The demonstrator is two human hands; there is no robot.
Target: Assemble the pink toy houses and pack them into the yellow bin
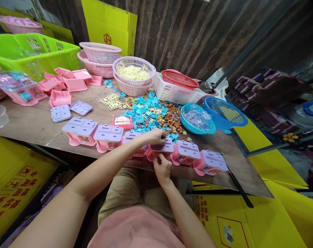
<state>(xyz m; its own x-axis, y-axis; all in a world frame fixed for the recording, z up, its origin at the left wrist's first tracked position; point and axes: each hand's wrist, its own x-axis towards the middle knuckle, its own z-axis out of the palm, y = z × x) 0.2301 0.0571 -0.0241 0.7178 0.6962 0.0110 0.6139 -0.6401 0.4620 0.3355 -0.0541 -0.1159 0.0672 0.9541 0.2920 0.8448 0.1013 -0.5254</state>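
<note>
A row of several pink plastic toy boxes with purple lids runs along the table's front edge. My left hand (156,136) reaches over the row, its fingers curled down at the far edge of one box's lid (160,147). Low at the front of that same pink toy box (150,154), my right hand (162,167) pinches a small dark bluish piece (157,156), mostly covered by the fingers. To the right stand two more lidded boxes, a nearer toy box (186,152) and an end toy box (210,162), each with a small blue piece on its front.
Blue parts (143,110) and brown pieces (172,119) lie heaped behind the row. A teal bowl (198,128) of clear parts and a blue basket (225,112) stand right. Pink trays (75,85) lie left. A black bar (240,187) crosses the right front edge.
</note>
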